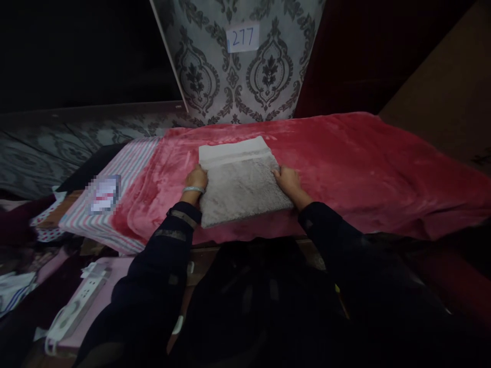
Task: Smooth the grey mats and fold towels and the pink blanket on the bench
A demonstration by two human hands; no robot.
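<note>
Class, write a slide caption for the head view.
Left hand and right hand hold a grey cloth by opposite edges, red blanket beneath.

The far wall is finished in grey wallpaper (232, 97) with a dark damask pattern. A paper label (243, 37) marked "277" is fixed to it. A large black screen (84, 51) occupies the far left. A dark red panel (356, 61) adjoins the wallpaper on the right. The tabletop (383, 179) spans left to right below, draped in a red plush cover (330, 143); striped cloth (134, 152) shows at its left end. Near left, a white power strip (79, 306) rests on a pink surface (118, 266). Lighting is dim; the near area is darkest.
</note>
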